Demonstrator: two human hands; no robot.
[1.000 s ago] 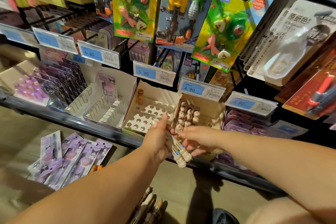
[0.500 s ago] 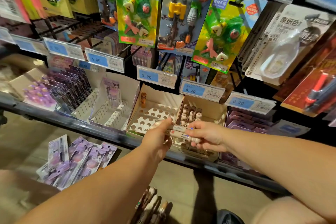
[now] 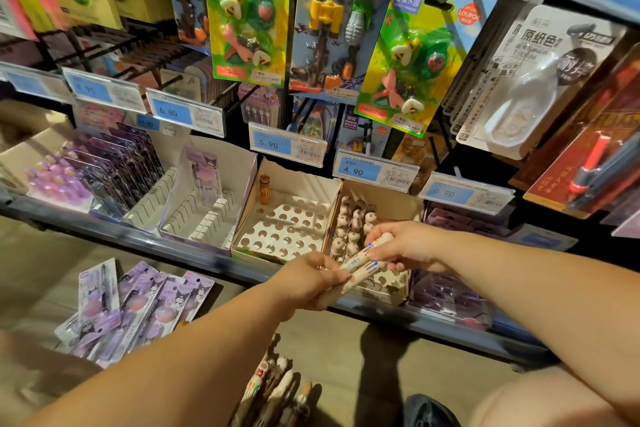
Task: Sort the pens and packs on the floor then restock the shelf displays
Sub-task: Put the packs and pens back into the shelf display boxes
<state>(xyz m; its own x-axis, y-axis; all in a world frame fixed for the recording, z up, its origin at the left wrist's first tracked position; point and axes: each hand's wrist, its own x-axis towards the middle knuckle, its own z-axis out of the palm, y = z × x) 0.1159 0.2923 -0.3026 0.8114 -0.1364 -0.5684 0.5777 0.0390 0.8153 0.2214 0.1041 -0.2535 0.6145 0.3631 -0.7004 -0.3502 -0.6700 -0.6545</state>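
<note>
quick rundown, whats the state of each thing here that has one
left hand, grips the cream pens
right hand, pinches the same pens
holed box, nearly empty, one brown pen upright
pen box, partly filled
purple packs, lying on the floor

Tan floor [image 3: 329, 350] below dark metal shelf [image 3: 104, 229]

Cream pens [image 3: 360, 262], a small slanting bunch, are gripped by the left hand [image 3: 308, 282] and right hand [image 3: 405, 246] over the cardboard display box [image 3: 388, 196], where character-topped pens [image 3: 351, 225] stand upright. Purple packs [image 3: 138, 302] lie fanned flat on the floor, with loose pens [image 3: 273, 388] heaped nearby.
</note>
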